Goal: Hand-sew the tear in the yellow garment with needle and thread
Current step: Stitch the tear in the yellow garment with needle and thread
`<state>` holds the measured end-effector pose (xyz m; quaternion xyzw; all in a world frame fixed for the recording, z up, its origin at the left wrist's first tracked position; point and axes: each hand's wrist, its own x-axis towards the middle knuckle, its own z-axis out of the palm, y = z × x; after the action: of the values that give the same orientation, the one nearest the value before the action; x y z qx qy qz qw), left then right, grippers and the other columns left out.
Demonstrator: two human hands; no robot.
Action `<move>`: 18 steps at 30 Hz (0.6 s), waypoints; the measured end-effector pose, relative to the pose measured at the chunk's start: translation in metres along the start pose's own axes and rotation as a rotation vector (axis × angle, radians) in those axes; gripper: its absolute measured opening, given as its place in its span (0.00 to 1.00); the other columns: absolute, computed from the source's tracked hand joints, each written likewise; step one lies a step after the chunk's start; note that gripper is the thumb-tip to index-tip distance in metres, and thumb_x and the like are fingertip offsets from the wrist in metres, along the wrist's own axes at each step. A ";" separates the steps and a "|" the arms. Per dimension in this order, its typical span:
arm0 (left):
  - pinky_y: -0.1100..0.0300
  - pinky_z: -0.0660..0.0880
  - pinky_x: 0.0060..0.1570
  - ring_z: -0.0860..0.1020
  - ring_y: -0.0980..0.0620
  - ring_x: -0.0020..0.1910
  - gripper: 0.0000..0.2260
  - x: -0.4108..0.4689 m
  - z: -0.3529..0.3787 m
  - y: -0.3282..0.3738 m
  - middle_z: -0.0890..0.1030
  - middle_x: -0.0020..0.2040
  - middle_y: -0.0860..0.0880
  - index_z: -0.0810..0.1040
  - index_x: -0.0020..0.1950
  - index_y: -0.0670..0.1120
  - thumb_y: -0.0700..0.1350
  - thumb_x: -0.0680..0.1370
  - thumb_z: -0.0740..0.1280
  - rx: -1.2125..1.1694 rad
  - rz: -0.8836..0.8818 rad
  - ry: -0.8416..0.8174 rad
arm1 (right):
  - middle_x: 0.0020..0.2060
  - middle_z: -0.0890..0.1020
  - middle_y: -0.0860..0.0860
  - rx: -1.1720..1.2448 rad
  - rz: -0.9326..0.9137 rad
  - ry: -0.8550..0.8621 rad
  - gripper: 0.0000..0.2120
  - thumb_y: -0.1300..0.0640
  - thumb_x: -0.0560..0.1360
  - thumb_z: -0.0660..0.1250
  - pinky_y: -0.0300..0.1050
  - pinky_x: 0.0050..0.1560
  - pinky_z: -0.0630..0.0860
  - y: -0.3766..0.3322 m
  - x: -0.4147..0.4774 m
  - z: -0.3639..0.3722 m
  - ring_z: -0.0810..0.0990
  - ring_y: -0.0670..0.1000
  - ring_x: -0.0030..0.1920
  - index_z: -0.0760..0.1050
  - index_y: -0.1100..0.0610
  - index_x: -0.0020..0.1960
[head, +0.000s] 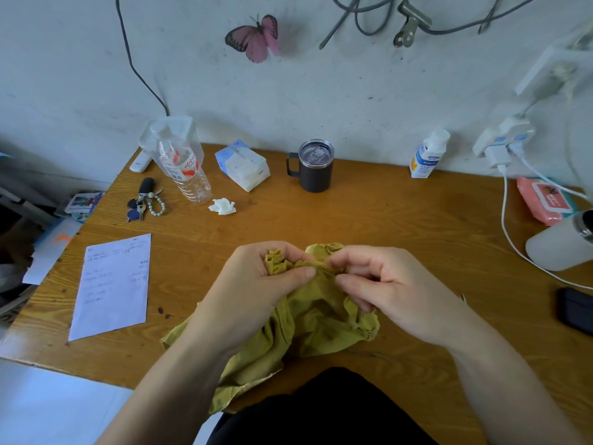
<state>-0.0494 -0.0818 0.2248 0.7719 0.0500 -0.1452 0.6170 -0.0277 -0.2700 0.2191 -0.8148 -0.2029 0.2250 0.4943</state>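
Note:
The yellow garment (308,329) lies bunched on the wooden table's near edge and hangs toward my lap. My left hand (256,284) grips a gathered fold of it, thumb pressed on top. My right hand (391,284) meets it from the right, thumb and forefinger pinching the thin needle (327,270) at the fold. The needle shows only as a fine sliver; the thread and the tear are too small to make out.
On the table (385,207) stand a dark lidded mug (314,167), a plastic bottle (183,165), a tissue pack (244,165), keys (144,200), a crumpled tissue (222,206) and a paper sheet (112,284). To the right are a white cable (510,239), white container (561,245), pink wipes (542,200).

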 end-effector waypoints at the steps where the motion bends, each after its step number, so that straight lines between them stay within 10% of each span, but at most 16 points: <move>1: 0.66 0.77 0.37 0.83 0.54 0.38 0.07 0.000 0.001 0.000 0.85 0.37 0.51 0.84 0.40 0.51 0.41 0.74 0.70 0.022 0.005 0.004 | 0.25 0.76 0.45 0.004 -0.003 0.013 0.09 0.58 0.78 0.61 0.37 0.35 0.72 0.000 -0.001 0.001 0.73 0.42 0.28 0.78 0.45 0.49; 18: 0.72 0.74 0.34 0.79 0.62 0.36 0.05 -0.006 0.022 -0.002 0.83 0.35 0.59 0.82 0.36 0.52 0.44 0.72 0.72 0.199 0.088 0.216 | 0.33 0.82 0.45 -0.321 -0.021 0.312 0.04 0.57 0.76 0.65 0.33 0.35 0.73 -0.007 -0.006 0.020 0.78 0.42 0.32 0.79 0.52 0.47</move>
<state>-0.0588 -0.1019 0.2201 0.8418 0.0677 -0.0387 0.5341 -0.0442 -0.2560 0.2179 -0.9058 -0.1655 0.0557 0.3861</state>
